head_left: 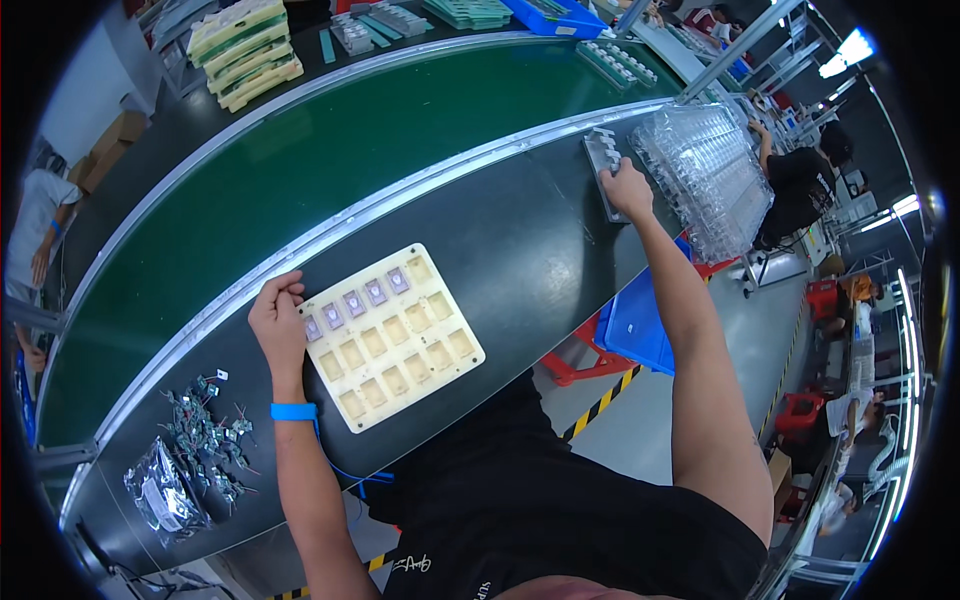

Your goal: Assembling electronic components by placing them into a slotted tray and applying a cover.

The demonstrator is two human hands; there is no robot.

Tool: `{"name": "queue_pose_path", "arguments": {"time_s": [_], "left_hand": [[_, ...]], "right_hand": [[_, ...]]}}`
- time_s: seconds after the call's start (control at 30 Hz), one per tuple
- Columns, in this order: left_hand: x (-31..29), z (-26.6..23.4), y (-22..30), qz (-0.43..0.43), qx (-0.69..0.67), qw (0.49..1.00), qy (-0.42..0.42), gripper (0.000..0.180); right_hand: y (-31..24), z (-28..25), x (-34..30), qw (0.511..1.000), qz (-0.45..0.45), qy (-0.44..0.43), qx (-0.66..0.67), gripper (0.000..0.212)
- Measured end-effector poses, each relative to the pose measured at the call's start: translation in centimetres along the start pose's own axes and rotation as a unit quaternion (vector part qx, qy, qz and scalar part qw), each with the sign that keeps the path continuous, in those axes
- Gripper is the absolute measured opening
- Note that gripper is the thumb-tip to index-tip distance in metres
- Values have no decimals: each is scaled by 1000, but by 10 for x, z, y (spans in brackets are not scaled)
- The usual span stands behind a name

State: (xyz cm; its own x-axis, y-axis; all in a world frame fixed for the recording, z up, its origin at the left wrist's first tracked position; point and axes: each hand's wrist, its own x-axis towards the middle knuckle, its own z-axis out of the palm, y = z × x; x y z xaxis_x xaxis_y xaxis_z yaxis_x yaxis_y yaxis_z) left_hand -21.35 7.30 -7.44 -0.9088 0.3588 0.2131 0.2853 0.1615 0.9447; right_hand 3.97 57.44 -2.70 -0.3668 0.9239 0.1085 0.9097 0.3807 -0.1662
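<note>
A cream tray (400,372) with rows of square pockets lies tilted on the dark bench before me. Several small purplish square parts (352,303) fill most of its far row; the other pockets hold none. At the tray's far left corner rests my left hand (275,318), fingers loosely bent and apart, with a blue band on the wrist. My right hand (628,190) reaches far right to a narrow grey holder (603,155) with small white pieces along it. Its fingers are pinched together down at the holder, and whatever is between them is hidden.
Small wired circuit boards (205,430) lie heaped at the left beside a shiny silver bag (168,497). Clear plastic trays (705,180) are stacked right of the holder. Beyond a metal rail runs a green conveyor belt (400,130). A blue bin (640,318) stands below the bench.
</note>
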Motion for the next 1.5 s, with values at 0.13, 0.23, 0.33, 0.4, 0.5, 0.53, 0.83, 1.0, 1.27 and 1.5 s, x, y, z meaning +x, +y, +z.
{"name": "queue_pose_path", "arguments": {"time_s": [0.13,0.23,0.33,0.4,0.5,0.53,0.83,1.0,1.27,1.5], "left_hand": [[1,2,0,2,5,1000,-4,30],[0,1,-1,-1,4,1000,-1,30],[0,-1,-2,2,8,1000,-3,31],[0,-1,-2,0,12,1000,3,31],[1,0,-2,5,3,1000,0,31],[2,1,-2,8,1,1000,-4,31],[3,-8,-21,11,0,1000,-6,30],[6,-2,-19,9,2,1000,-11,29],[7,-2,-21,4,19,1000,1,30],[7,-4,-20,-2,20,1000,4,31]], "right_hand": [[2,-1,1,1000,1,1,2,50],[1,-1,0,1000,-1,-1,4,49],[3,2,2,1000,1,-4,10,51],[3,4,4,1000,4,-8,14,54],[5,3,3,1000,6,-8,14,54],[7,1,3,1000,5,-5,18,53],[-1,7,0,1000,-1,3,26,49],[7,1,0,999,8,-1,42,48],[7,2,0,999,14,-5,46,46],[1,-5,-5,999,11,-21,48,44]]}}
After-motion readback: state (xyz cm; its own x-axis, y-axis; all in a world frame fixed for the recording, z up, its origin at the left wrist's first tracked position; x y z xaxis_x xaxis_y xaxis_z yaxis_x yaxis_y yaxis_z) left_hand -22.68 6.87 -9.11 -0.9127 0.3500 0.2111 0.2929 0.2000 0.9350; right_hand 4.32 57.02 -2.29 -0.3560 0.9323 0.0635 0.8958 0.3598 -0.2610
